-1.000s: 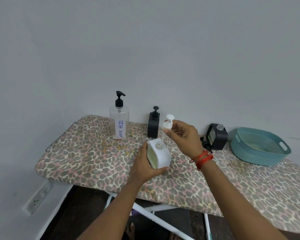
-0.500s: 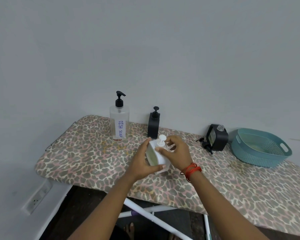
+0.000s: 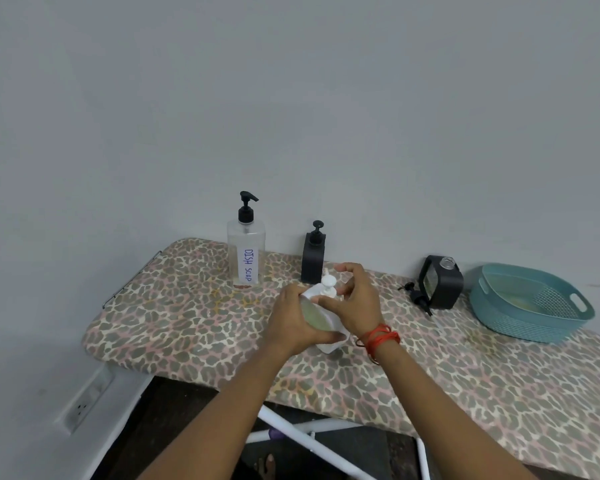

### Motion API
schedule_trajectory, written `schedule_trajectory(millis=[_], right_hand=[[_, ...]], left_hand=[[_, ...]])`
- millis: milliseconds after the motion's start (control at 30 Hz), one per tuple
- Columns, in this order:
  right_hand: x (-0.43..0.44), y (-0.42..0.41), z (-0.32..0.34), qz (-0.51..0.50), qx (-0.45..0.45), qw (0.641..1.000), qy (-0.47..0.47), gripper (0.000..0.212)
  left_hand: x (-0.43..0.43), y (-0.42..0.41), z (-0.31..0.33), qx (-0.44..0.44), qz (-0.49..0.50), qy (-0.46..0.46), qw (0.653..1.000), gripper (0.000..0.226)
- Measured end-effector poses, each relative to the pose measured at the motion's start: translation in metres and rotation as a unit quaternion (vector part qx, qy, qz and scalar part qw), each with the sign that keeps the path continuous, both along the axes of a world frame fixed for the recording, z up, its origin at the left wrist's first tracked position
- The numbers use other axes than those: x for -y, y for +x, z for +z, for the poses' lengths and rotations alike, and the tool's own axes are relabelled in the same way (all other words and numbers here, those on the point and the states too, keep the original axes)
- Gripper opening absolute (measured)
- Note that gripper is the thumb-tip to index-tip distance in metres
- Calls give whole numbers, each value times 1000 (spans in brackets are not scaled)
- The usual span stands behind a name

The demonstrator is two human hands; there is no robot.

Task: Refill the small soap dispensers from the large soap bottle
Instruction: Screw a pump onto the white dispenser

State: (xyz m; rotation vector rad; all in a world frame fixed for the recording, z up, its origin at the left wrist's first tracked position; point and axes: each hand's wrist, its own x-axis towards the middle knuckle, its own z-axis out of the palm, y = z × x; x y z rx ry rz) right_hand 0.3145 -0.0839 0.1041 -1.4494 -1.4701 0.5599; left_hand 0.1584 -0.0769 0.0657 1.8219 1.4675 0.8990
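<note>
A small white soap dispenser (image 3: 321, 318) with pale green liquid stands tilted on the leopard-print board (image 3: 187, 323). My left hand (image 3: 293, 323) grips its body. My right hand (image 3: 352, 299) pinches the white pump head (image 3: 328, 285) seated in its neck. The large clear bottle (image 3: 246, 256) marked "DISH SOAP", with a black pump, stands behind to the left. A black dispenser (image 3: 313, 256) stands upright next to it. Another black dispenser (image 3: 442, 285) sits at the right with its neck open, its black pump (image 3: 417, 299) lying beside it.
A teal plastic basket (image 3: 530, 303) sits at the board's right end. The grey wall runs directly behind the board. White frame legs (image 3: 309, 441) and a dark floor show below the front edge. A wall socket (image 3: 87, 398) is at lower left.
My right hand brought the white pump down from above the board onto the white dispenser's neck, where it now sits. My left hand kept hold of the dispenser body.
</note>
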Motion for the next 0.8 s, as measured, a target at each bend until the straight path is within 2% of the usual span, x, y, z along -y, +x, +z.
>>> schedule_trajectory(millis=[67,167,300,367,500,600,667,733,800], right_hand=[[1,-7,-1,-11,-14,1000,9,77],[3,-1,-1,51,-21,998,-5,88],[1,15,0,135,-74,986,-60,76],[0,14,-2,113,-94,988,-56,78],[0,-14,-9,-32,-59,998,6,87],[-1,-19,-10,-28,-63,998,9,92],[-1,-5,-6,28,-71,996,-37,75],[-1,11,-3,106,-74,989,-69,45],[1,18,-3,136,-68,986,-71,31]], left_hand=[[4,4,-5,19,16,7,1000,102],[0,-3,-7,48,-11,-6,999,98],[-9,-13,-6,66,-71,-42,994,99],[-11,-14,-5,70,-85,-52,993,101],[-8,-11,-5,87,-87,-57,991,104],[-10,-15,-7,97,-91,-66,989,101],[-13,-18,-7,93,-101,-75,988,100],[-16,-18,-6,87,-109,-79,987,100],[-17,-17,-7,84,-112,-79,987,101]])
